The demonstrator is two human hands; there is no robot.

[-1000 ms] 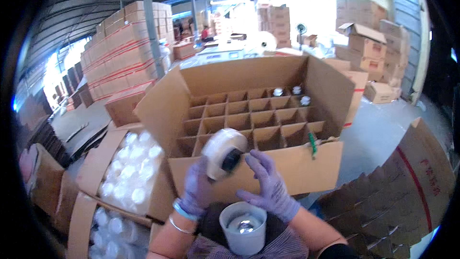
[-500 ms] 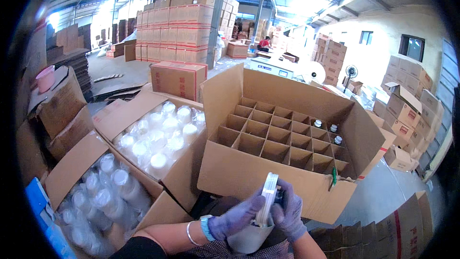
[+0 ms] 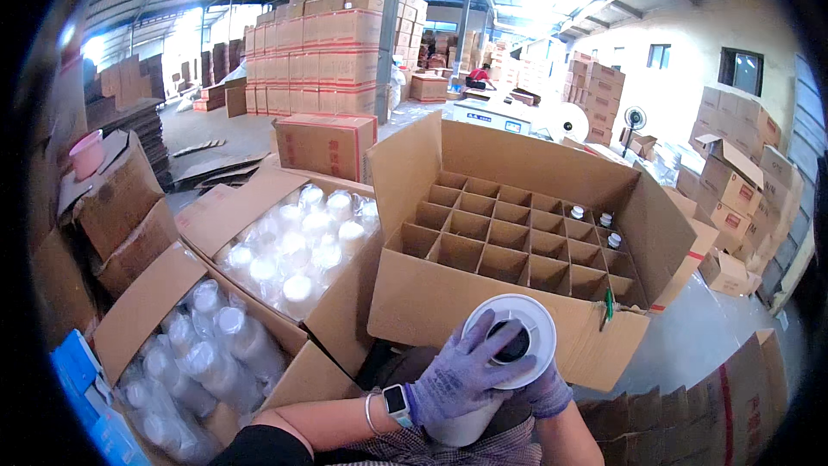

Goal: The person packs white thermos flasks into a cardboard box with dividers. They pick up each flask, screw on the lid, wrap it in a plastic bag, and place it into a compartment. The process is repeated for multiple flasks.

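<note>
Both my hands wear greyish-purple knit gloves. Between them, at the near edge of the large carton (image 3: pixel 483 311), a white round flanged piece (image 3: pixel 542 328) with a dark centre faces up toward me. My left hand (image 3: pixel 470 371) grips it from the left, fingers laid across the dark centre. My right hand (image 3: pixel 545 393) holds it from the lower right, its fingers mostly hidden behind the rim. Below the piece, over my lap, is a pale cylindrical body (image 3: pixel 466 427); whether the two are joined I cannot tell. Cardboard dividers split the carton into cells; white-capped bottles (image 3: pixel 606 219) stand in a few at the right.
Left of me, two open boxes hold plastic-wrapped white bottles (image 3: pixel 297 289) and more wrapped bottles (image 3: pixel 207 362). A green object (image 3: pixel 609 304) hangs at the carton's near edge. Folded cardboard (image 3: pixel 707 406) stands at lower right. Behind are a closed box (image 3: pixel 323 147) and stacked cartons (image 3: pixel 315 52).
The white round piece has turned from edge-on to facing up toward me. My left hand has moved over its face, while my right has shifted slightly right and partly behind it.
</note>
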